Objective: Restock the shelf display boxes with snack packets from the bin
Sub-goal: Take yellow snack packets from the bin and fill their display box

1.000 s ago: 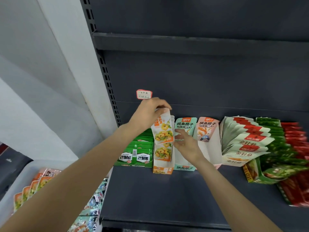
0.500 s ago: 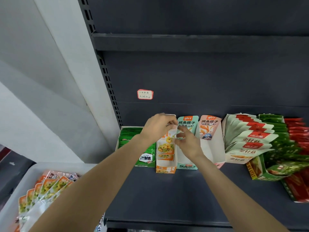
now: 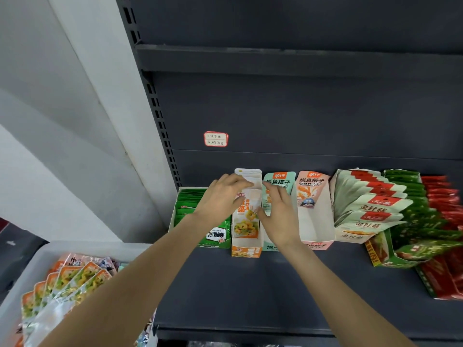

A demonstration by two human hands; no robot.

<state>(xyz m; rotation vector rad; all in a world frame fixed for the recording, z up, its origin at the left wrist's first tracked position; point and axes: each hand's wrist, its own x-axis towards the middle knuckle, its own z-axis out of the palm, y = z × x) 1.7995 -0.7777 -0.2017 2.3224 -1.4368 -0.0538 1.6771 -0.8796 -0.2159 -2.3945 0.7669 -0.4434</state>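
Both hands are at the orange display box [image 3: 246, 246] on the dark shelf [image 3: 250, 291], and the step in hand looks like seating a fresh snack packet [image 3: 246, 216] among the ones already standing in that box. The left hand [image 3: 220, 200] lies over the box's left edge with fingers fairly straight, tips touching the packet tops; the right hand [image 3: 278, 216] presses flat against the box's right side, fingers relaxed, gripping nothing. The packet stands upright inside the box, its printed face toward me. Left of the box sits a green display box [image 3: 200, 216], nearly full; right of it a mint one [image 3: 278, 181] and a pink one [image 3: 317, 221] (that one looks quite bare). Below and left of the box waits the bin [image 3: 82, 249], more orange packets [image 3: 67, 281] fanned inside. Next, I'd guess, a hand should drop to the bin for another packet.
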